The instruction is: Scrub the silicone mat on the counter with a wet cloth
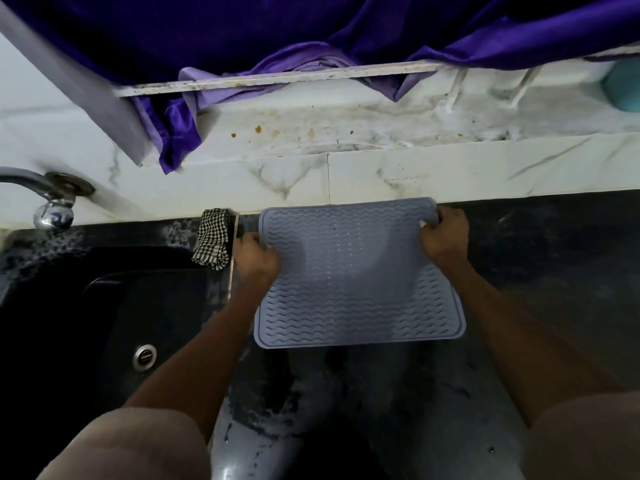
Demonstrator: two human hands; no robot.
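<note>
A grey-blue silicone mat (356,275) with a wavy ribbed pattern lies over the dark counter (540,258), its far edge against the marble backsplash. My left hand (258,259) grips the mat's left edge, fingers curled round it. My right hand (443,233) grips the mat's far right corner, thumb on top. A black-and-white checked cloth (213,239) lies bunched on the counter just left of the mat, beside the sink; neither hand touches it.
A dark sink (114,306) with a metal drain (144,355) lies at the left, a chrome tap (52,202) above it. Purple curtain fabric (180,133) hangs over the stained marble ledge (346,133). A teal object (623,88) sits far right.
</note>
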